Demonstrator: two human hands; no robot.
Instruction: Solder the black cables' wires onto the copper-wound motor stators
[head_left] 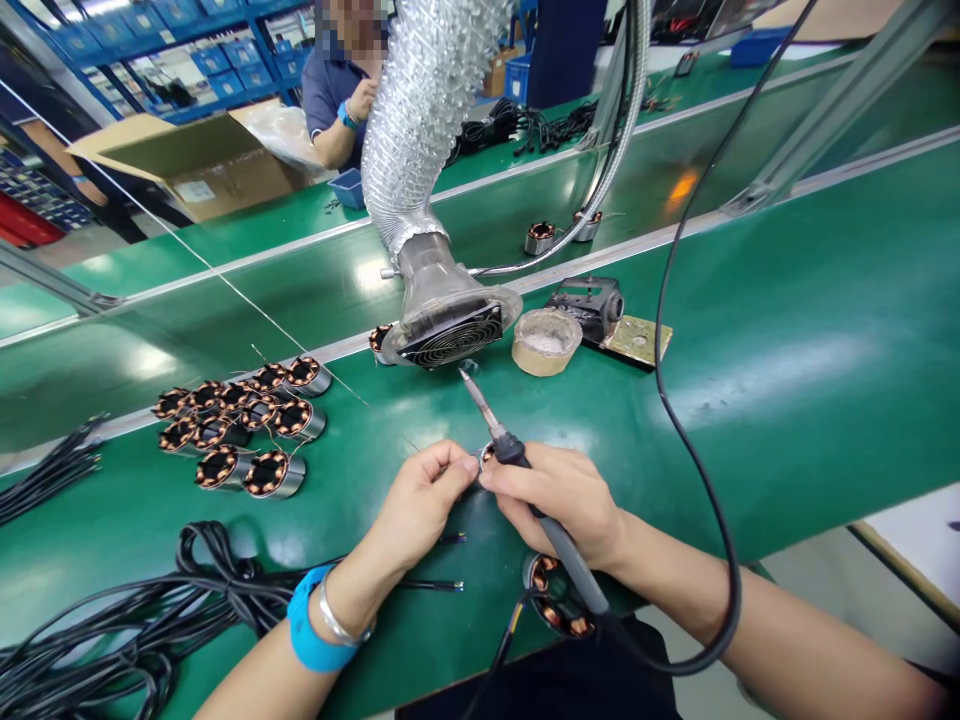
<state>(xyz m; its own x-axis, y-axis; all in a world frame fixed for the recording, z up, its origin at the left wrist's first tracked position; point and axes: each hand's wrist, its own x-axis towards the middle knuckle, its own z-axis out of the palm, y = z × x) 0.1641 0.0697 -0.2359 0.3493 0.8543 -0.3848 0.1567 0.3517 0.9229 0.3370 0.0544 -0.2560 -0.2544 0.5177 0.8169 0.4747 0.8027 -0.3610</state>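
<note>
My right hand [566, 495] is closed round a soldering iron [510, 450], its tip pointing up and away beneath the fume extractor's mouth. My left hand [427, 490] is in a pinch, its fingertips close to the right hand's; what they hold is too small to make out. Between the hands, a motor stator [486, 457] with copper windings shows only in part. A second stator [559, 598] lies below my right hand at the near table edge, with a black cable [504, 650] running to it.
Stators [274, 473] stand grouped at left, near bundled black cables [217, 580]. A fume extractor [454, 325] hangs ahead beside a tape roll [547, 342] and a black fixture [589, 305]. The iron's cord [697, 460] loops at right. A person [341, 100] is across the bench.
</note>
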